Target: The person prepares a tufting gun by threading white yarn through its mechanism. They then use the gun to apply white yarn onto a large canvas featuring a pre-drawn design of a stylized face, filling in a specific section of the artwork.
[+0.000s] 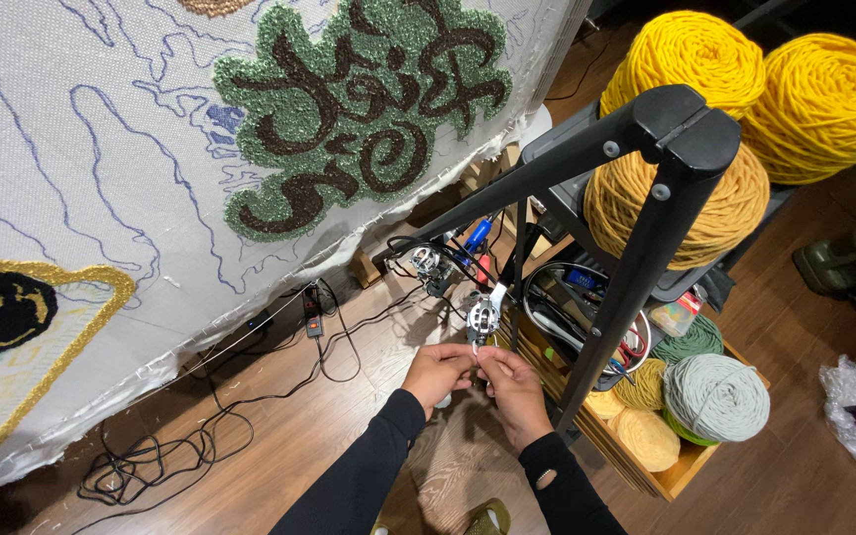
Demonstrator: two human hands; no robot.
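Left hand (438,372) is curled up with fingertips pinched on the bottom of a small silver metal tool (482,319) — some kind of clamp-like gadget hanging from a cord, hard to tell exactly what. Right hand (515,388) sits right against it, fingers pressed together, pinching the same spot from the other side. Both wear black sleeves. Going left to right around them: a big white tufting cloth (101,178) with a green and brown patch (359,99), black cables (200,436) on the wood floor, then the black frame leg (646,238), yellow yarn cakes (755,89) up top and a pale green yarn ball (717,396) lower down.
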